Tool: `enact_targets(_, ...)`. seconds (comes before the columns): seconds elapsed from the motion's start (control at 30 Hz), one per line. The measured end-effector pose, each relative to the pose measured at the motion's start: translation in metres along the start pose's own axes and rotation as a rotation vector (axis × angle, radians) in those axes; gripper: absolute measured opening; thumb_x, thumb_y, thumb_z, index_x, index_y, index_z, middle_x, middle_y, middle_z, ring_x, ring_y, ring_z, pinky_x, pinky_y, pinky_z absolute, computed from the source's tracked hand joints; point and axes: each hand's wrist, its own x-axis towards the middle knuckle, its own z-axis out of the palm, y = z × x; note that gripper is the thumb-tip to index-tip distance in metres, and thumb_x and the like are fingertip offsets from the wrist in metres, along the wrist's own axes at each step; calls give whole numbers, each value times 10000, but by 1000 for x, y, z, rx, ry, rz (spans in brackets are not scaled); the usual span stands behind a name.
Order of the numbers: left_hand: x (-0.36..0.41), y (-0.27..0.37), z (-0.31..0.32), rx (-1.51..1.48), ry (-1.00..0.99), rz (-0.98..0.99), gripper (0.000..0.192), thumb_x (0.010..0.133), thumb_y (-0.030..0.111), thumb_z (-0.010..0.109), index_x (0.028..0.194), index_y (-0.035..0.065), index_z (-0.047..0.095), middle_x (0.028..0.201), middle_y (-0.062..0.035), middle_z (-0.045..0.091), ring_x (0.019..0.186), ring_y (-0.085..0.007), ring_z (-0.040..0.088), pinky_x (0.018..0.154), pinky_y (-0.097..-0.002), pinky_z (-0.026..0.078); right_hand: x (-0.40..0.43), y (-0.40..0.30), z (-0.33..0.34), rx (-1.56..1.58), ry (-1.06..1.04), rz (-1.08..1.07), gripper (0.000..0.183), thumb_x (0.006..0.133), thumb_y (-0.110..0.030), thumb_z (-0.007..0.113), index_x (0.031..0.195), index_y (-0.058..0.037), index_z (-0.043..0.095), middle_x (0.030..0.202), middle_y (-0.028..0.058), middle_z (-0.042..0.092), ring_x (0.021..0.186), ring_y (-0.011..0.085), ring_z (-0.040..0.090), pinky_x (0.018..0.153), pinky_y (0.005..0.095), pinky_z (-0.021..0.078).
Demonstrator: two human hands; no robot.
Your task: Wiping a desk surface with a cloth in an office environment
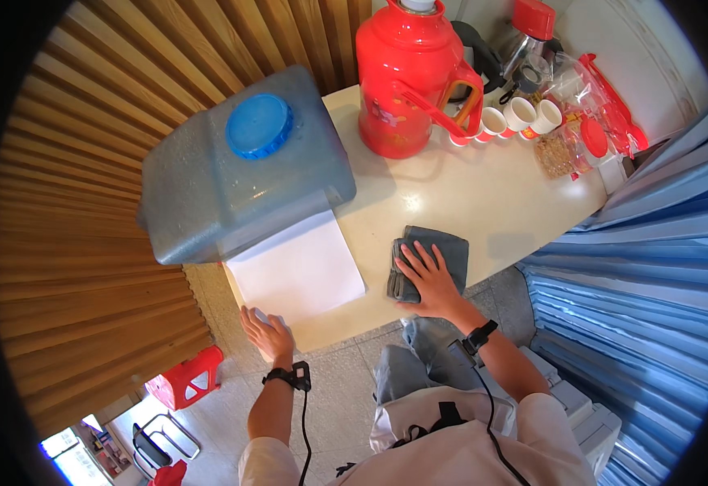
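My right hand point(430, 282) rests on a folded grey cloth point(448, 249) near the table's front edge, its fingers spread and the palm down. At the table's front left corner lies my left hand point(268, 334), fingers apart, holding nothing. Just beyond it is a white sheet of paper point(299, 270), whose back edge reaches up to a large grey water container point(208, 176) with a blue screw cap point(259, 126). The cloth lies to the right of the paper, apart from it.
A red thermos flask point(405, 79) stands at the back of the cream table point(427, 194). Right of it are several paper cups point(519, 115), a red-lidded jar point(563, 149) and a plastic bag. Blue curtains hang on the right, a brown pleated partition on the left. A red stool point(186, 379) stands on the floor.
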Motion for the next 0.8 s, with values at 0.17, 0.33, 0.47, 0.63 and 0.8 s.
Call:
enact_targets(0.17,-2,-10,4,31,26,-5,494,945,221,502,1397,33,431,1572,-195,364,1461,-401,318,1141,-564,279,-5,-6,-23,78,-5,30,846,837,-504,750,1514,-105,438,1621,160,332,1516,370,252,1221,573,164)
enact_targets(0.33,3,2,1,-16,-7,-28,510,930,196,526,1403,37,422,1570,-187,369,1470,-390,310,1156,-554,263,22,32,-3,134,226,187,624,879,-395,740,1362,-44,561,1322,154,592,1234,368,537,1011,524,389)
enact_targets(0.47,0,-3,1,-23,11,-22,537,918,191,536,1417,43,402,1564,-188,374,1469,-387,312,1141,-546,279,44,32,-1,44,167,212,422,817,-321,792,1106,-60,630,1055,107,622,1027,324,593,860,483,435)
enact_targets(0.63,-1,-7,5,6,22,-23,535,919,209,532,1411,41,406,1561,-190,375,1468,-389,312,1134,-546,283,53,64,-3,367,274,311,276,868,-253,768,923,-35,610,902,132,607,859,351,613,740,423,485)
enact_targets(0.8,0,-5,3,2,3,-12,531,922,229,522,1406,39,411,1565,-191,362,1471,-389,306,1133,-551,283,60,76,-5,97,93,401,277,941,-294,688,989,-40,585,933,156,620,871,371,631,735,440,499)
